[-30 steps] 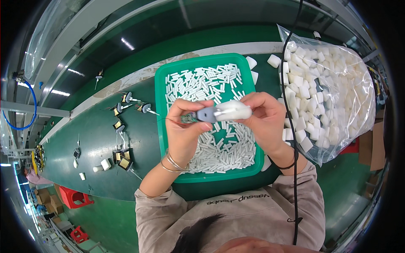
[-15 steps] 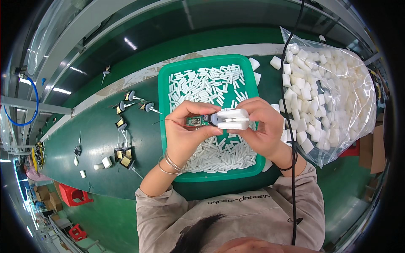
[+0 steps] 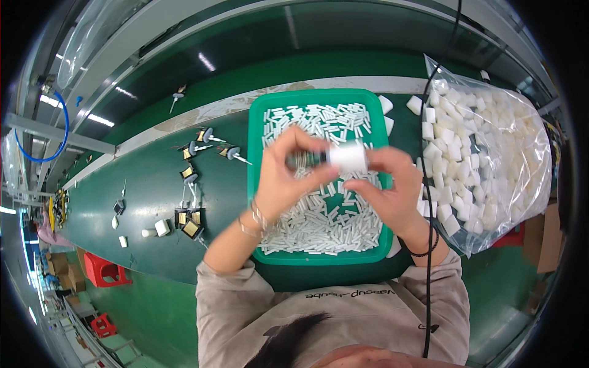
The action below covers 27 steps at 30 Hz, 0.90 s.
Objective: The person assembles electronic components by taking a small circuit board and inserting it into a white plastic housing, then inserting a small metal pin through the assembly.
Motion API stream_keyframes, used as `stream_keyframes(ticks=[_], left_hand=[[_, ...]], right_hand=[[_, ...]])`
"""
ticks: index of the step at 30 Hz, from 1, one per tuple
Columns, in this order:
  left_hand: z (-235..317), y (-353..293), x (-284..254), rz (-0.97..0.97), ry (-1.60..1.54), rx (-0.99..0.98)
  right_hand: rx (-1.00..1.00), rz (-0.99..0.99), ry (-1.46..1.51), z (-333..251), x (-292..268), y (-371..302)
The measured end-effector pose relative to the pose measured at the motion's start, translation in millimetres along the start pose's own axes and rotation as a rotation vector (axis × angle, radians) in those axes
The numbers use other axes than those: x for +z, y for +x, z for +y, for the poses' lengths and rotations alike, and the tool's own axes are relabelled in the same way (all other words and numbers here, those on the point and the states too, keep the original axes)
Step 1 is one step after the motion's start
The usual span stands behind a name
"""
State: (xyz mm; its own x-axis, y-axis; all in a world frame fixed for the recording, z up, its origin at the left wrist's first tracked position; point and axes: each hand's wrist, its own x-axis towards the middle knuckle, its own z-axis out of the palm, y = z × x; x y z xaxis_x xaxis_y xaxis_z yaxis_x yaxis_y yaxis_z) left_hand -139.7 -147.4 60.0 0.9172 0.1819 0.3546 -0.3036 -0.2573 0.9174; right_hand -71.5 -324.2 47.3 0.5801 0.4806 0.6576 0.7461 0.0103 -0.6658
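Observation:
My left hand (image 3: 282,172) pinches a small device with a green circuit board (image 3: 304,161), blurred by motion. A white foam sleeve (image 3: 348,158) covers the device's right end. The fingers of my right hand (image 3: 392,184) are apart, the index fingertip at the sleeve's right end and the thumb below it, off the sleeve. Both hands are above a green tray (image 3: 256,184) with many short white tubes (image 3: 319,230) in it.
On the right lies a clear plastic bag (image 3: 509,147) full of white foam pieces, some spilling out. A black cable (image 3: 424,184) hangs in front of it. Several loose devices (image 3: 190,222) lie on the green table (image 3: 147,190) at left, near a red stool (image 3: 105,270).
The foam, earlier showing an open slit with a thin white piece inside, now shows a rounded, unbroken side. My right thumb has come away from it. The view has shifted slightly.

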Motion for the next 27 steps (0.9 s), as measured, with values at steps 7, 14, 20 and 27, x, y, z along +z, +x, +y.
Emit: stream_keyframes(ticks=[7,14,20,27], left_hand=[[-137,132,-113,0.367,0.094,-0.522],[-168,153,-184,0.436,1.523,-0.651],[-171,116,-255,0.384,1.513,-0.933],[-153,110,-259,0.39,1.274,-0.601]], right_hand=[[0.097,-0.543,-0.315,0,1,2],[0.178,-0.921,-0.45,-1,13,-19],[0.076,-0.986,-0.453,13,13,-30],[0.097,-0.966,-0.53,6,14,-28]])
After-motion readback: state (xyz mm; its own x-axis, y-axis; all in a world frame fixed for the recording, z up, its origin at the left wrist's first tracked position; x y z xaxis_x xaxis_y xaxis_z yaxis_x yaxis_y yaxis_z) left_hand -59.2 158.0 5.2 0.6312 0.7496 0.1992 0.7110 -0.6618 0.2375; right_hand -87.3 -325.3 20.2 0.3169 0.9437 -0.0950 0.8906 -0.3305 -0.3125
